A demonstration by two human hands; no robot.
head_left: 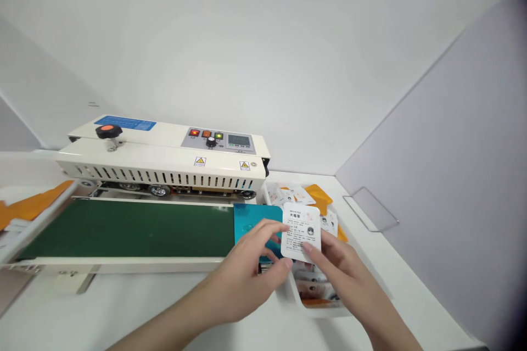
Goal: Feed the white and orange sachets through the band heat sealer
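Note:
My right hand (343,268) grips a white printed sachet (300,230), its thumb lying on the sachet's front and its fingers behind. Print, a small round picture and rounded corners show on the sachet, which is held nearly upright. Close to the sachet's left edge is my left hand (251,271), with its fingers curved and apart. Its index fingertip reaches the sachet's edge; whether it presses there I cannot tell. Beneath the left fingers, a flat teal sheet or pouch (255,216) lies at the right end of the green conveyor belt (156,230), partly covered by the hand.
A cream band sealer (164,159) with lit switches stands behind the belt. Right of it, a white bin (298,299) holds several white and orange sachets. Another bin (41,230) with orange packets is at left. A wire handle (373,208) sticks out at right.

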